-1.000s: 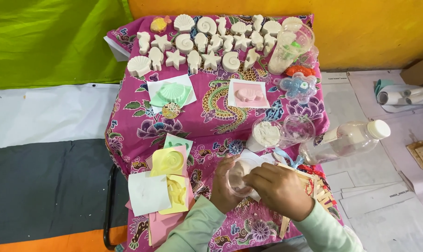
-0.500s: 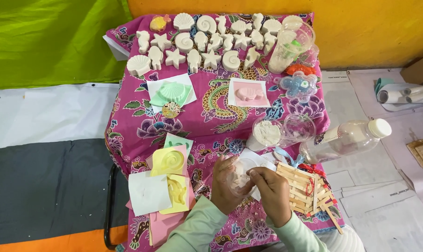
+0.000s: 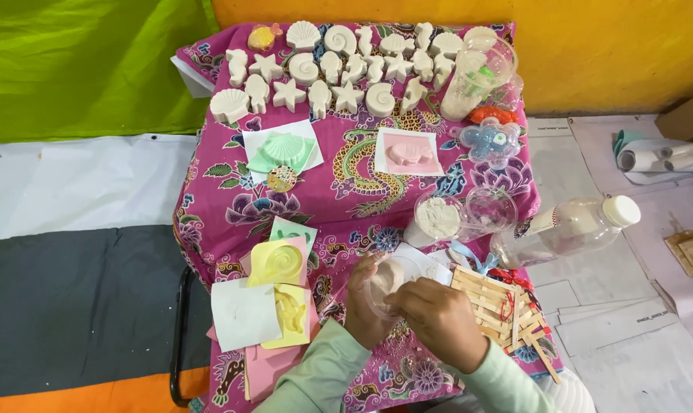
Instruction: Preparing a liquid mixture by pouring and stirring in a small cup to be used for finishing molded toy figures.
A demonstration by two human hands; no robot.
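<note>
Hands are closed around a clear plastic cup (image 3: 392, 284): left hand (image 3: 366, 306) beneath, right hand (image 3: 438, 321) just beside its rim.

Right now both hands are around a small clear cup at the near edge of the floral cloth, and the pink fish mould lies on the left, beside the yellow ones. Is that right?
Not quite. The head view shows the pink fish mould further back near the middle, right of the green shell mould, not beside the yellow moulds. The left hand and right hand do hold the clear cup.

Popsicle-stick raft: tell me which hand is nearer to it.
Right. The right hand lies just beside the popsicle-stick raft's left edge, while the left hand is farther off, on the far side of the clear cup both hands hold.
</note>
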